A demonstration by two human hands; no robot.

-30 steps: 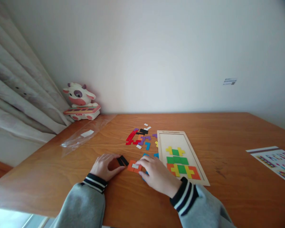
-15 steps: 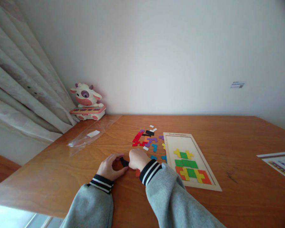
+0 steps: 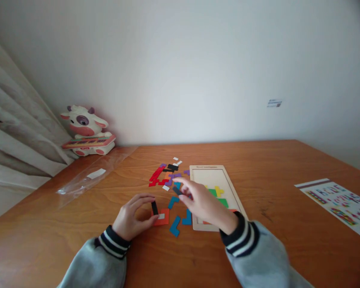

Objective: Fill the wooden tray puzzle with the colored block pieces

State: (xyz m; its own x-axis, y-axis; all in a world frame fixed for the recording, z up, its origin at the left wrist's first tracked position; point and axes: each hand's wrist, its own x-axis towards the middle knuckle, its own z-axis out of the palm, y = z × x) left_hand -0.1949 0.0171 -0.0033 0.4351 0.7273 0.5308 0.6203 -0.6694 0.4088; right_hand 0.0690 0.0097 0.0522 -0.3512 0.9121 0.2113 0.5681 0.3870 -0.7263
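Observation:
My left hand (image 3: 135, 216) pinches a small black puzzle strip (image 3: 155, 207) between thumb and fingers, just above the orange pieces (image 3: 165, 220) and a white piece (image 3: 161, 216). In the air over the lower left of the wooden puzzle board (image 3: 208, 227), my right hand (image 3: 201, 200) grips a dark puzzle piece (image 3: 177, 191) between thumb and index finger. Green pieces (image 3: 223, 202) and a yellow piece (image 3: 219, 191) lie inside the board's frame, partly hidden behind the right hand. Blue pieces (image 3: 175, 226) rest on the table between my hands.
Beyond the hands lie loose red pieces (image 3: 157, 173), black pieces (image 3: 173, 167), and purple and white ones. A clear plastic bag (image 3: 78, 184) spreads at left, near a cow toy keyboard (image 3: 88, 132). A printed sheet (image 3: 336, 204) lies at right; the wall (image 3: 198, 72) stands behind.
My right hand has moved up and rightward from my left hand, carrying a dark piece. A black strip stays in my left hand. The view has turned right, uncovering orange and blue pieces.

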